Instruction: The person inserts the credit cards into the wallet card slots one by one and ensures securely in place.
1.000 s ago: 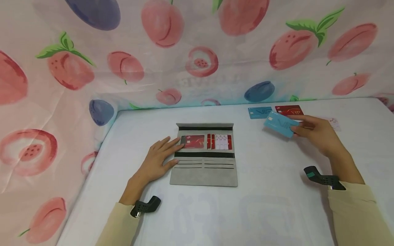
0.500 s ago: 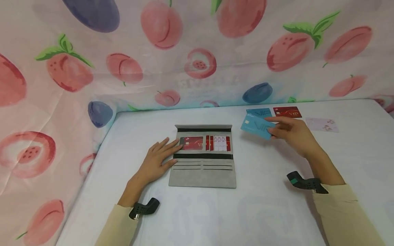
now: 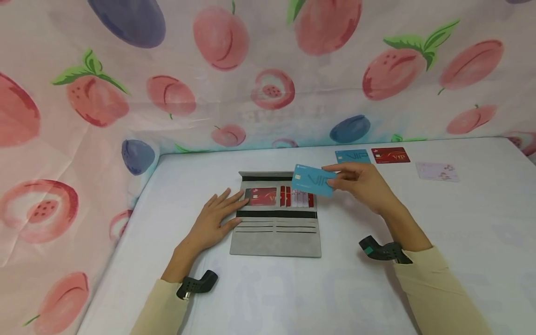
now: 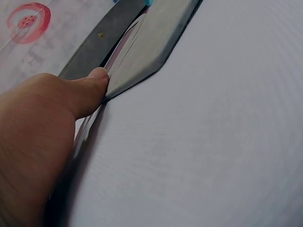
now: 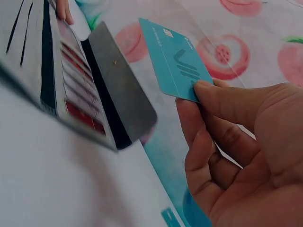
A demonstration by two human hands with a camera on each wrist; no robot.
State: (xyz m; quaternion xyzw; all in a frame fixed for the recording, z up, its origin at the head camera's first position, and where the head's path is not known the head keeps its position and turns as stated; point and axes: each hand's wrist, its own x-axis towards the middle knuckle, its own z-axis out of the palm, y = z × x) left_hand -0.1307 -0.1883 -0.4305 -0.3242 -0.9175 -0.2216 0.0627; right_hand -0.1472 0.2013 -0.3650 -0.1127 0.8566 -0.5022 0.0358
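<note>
A grey wallet point(image 3: 275, 244) lies unfolded on the white table, with a red VIP card point(image 3: 261, 196) in its left window pocket. Red and pale patterned cards show in the slots on its right half. My left hand point(image 3: 215, 218) rests on the wallet's left edge with fingers spread; in the left wrist view its thumb point(image 4: 90, 90) touches that edge. Between thumb and fingers my right hand point(image 3: 362, 184) pinches a blue VIP card point(image 3: 311, 180) by its right end. In the head view this card overlaps the wallet's upper right part; the right wrist view shows it apart from the wallet.
At the back right of the table point(image 3: 460, 232) lie another blue VIP card point(image 3: 351, 156), a red VIP card point(image 3: 391, 155) and a pale flowered card point(image 3: 437, 171). A fruit-printed cloth point(image 3: 209, 111) rises behind the table and along its left side.
My right hand has carried the blue VIP card leftward from near the loose cards to the wallet's upper right. My left hand has stayed on the wallet's left edge.
</note>
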